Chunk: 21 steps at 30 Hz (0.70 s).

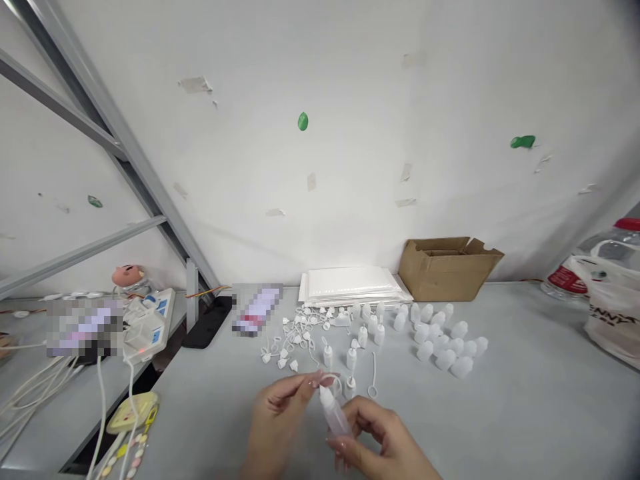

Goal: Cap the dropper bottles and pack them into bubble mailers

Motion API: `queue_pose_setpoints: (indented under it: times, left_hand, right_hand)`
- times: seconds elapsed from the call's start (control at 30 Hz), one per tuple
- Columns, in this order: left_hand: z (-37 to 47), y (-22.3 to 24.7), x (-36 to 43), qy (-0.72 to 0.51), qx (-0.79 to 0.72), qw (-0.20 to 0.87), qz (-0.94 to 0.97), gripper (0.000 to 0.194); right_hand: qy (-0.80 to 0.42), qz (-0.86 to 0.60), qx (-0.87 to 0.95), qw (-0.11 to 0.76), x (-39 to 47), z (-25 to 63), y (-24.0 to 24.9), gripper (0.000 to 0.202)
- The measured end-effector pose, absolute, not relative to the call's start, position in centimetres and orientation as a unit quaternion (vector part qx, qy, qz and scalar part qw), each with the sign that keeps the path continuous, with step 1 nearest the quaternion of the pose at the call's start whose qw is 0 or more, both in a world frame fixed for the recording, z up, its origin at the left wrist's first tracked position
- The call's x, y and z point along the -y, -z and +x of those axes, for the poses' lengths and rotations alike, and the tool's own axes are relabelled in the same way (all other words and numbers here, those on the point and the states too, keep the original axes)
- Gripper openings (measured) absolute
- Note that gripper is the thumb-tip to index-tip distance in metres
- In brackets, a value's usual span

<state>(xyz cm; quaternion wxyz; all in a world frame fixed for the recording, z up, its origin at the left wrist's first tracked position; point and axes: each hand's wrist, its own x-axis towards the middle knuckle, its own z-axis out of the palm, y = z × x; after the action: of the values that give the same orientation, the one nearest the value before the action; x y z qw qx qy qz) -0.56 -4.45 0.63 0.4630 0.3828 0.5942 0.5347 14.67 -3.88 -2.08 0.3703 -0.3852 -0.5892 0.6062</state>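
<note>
My right hand (377, 437) is closed around a small translucent dropper bottle (334, 413), held tilted above the table with its pointed nozzle up and to the left. At the nozzle, my left hand (285, 407) pinches a white cap strap (333, 381); its fingertips partly hide the cap end. Just beyond my hands stand several bottles with caps and loops, among them one capped bottle (351, 359). A loose white strap with a ring (373, 383) lies to their right. Loose white caps with straps (295, 333) are scattered farther left.
Several translucent bottles (445, 360) are grouped at right. White padded envelopes (353, 285) and a cardboard box (447, 270) stand against the wall. A black phone (207, 323), a power strip (155, 327) and cables are at left; a plastic bag (615, 313) is at far right.
</note>
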Motion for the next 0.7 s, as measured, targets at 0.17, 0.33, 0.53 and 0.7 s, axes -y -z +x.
queue_pose_setpoints:
  times: [0.17, 0.33, 0.53, 0.7]
  left_hand:
    - [-2.3, -1.7, 1.8, -0.499, -0.631, 0.321, 0.5, 0.032]
    - [-4.6, -0.1, -6.5, -0.347, -0.656, 0.127, 0.658, 0.038]
    - [-3.4, 1.8, -14.9, -0.263, -0.575, 0.126, 0.764, 0.054]
    - [-2.1, 2.8, -16.8, -0.225, -0.555, 0.149, 0.787, 0.061]
  right_hand:
    - [-0.589, -0.408, 0.588, 0.374, 3.6, 16.4, 1.8, 0.026]
    - [-0.567, -0.44, 0.541, 0.437, 3.3, 18.8, 0.7, 0.027]
    - [-0.531, -0.468, 0.542, 0.454, 4.0, 19.6, 0.0, 0.03]
    - [-0.505, -0.484, 0.556, 0.448, 4.3, 20.5, 0.1, 0.03]
